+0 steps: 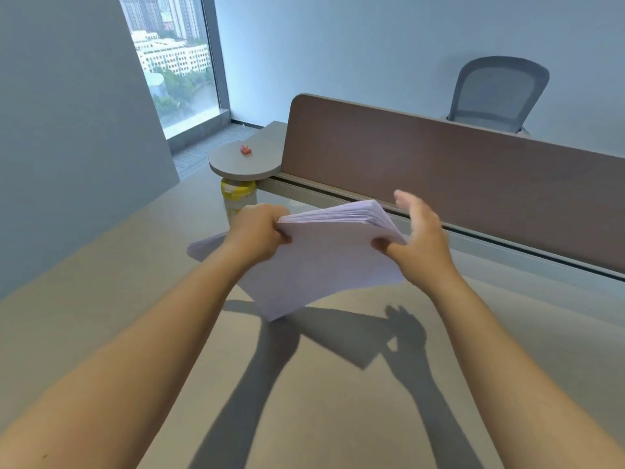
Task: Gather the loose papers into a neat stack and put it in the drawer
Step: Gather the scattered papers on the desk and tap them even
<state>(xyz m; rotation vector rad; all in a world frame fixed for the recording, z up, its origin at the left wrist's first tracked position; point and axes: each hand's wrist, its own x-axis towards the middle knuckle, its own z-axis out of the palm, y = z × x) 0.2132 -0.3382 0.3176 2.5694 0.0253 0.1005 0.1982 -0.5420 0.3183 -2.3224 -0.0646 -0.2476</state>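
Observation:
A thick stack of white papers (324, 262) hangs tilted above the desk, its near corner pointing down toward the desktop. My left hand (258, 233) is clenched on the stack's left edge. My right hand (417, 235) holds the right edge with the thumb under the sheets and the fingers spread upward. One more white sheet (204, 247) lies flat on the desk behind my left forearm, partly hidden. No drawer is in view.
The beige desk (321, 384) stretches toward me. A brown divider panel (456, 177) closes its far side. A yellow-lidded jar (238, 198) stands under a round grey shelf (243, 160) bearing a small red object (246, 150). A grey mesh chair (497, 93) sits beyond.

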